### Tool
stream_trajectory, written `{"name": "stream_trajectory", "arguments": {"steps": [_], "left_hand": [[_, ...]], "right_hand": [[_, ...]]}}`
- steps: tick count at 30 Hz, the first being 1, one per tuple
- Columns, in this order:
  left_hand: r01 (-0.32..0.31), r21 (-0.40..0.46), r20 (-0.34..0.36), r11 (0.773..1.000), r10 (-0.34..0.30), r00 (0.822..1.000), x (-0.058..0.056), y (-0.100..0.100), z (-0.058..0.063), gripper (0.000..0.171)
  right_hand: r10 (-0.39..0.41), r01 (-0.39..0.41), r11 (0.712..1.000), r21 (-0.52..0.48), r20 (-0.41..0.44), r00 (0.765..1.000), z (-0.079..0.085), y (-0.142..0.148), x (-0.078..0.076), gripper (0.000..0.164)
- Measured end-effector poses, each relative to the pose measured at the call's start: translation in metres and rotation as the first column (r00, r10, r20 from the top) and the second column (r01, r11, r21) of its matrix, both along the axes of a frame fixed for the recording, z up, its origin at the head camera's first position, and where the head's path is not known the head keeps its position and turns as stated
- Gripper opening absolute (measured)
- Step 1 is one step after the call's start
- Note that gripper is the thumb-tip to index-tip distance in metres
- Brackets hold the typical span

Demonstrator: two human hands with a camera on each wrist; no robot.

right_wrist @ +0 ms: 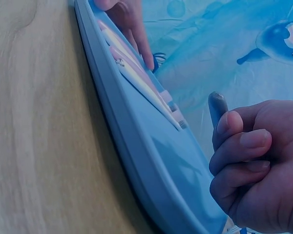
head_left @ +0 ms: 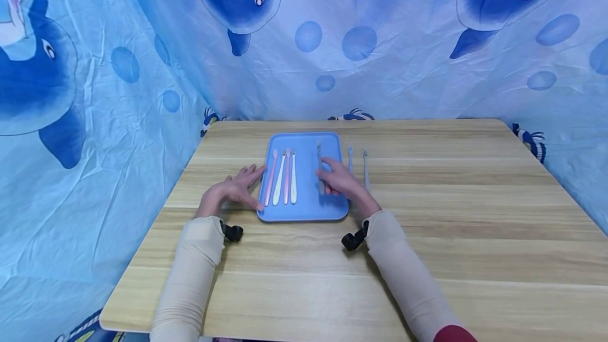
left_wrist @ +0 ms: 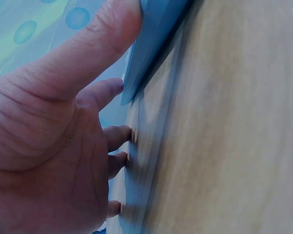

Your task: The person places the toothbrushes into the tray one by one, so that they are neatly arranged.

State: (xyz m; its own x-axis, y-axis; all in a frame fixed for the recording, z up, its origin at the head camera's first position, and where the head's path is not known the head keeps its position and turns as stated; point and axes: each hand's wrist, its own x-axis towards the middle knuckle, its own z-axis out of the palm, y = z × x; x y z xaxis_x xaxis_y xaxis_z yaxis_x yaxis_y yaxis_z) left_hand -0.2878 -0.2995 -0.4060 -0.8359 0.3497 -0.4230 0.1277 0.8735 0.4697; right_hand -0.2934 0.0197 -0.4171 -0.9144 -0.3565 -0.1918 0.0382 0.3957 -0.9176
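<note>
A blue tray (head_left: 304, 213) lies on the table with several pink and white toothbrushes (head_left: 286, 178) side by side in its left half. My right hand (head_left: 338, 177) grips a grey-blue toothbrush (head_left: 320, 170) over the tray's right half. In the right wrist view its handle end (right_wrist: 218, 105) pokes out above the curled fingers. At the tray's left edge is my left hand (head_left: 237, 188), fingers spread, thumb and forefinger at the rim. The left wrist view shows that thumb (left_wrist: 107, 34) against the tray's side and the other fingertips down by the tabletop.
Two blue toothbrushes lie on the wooden table (head_left: 427, 247) right of the tray: one (head_left: 350, 157) close by its edge, the other (head_left: 366, 168) farther right, both partly behind my right hand and wrist. A blue whale-print curtain (head_left: 404, 83) hangs behind and left of the table.
</note>
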Motion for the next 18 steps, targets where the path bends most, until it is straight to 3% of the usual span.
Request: {"name": "stream_trajectory", "arguments": {"steps": [18], "left_hand": [[0.002, 0.010, -0.008, 1.000, -0.002, 1.000, -0.002, 0.000, -0.003, 0.128]], "right_hand": [[0.025, -0.025, 0.999, 0.030, 0.026, 0.999, -0.006, -0.023, -0.004, 0.064]]}}
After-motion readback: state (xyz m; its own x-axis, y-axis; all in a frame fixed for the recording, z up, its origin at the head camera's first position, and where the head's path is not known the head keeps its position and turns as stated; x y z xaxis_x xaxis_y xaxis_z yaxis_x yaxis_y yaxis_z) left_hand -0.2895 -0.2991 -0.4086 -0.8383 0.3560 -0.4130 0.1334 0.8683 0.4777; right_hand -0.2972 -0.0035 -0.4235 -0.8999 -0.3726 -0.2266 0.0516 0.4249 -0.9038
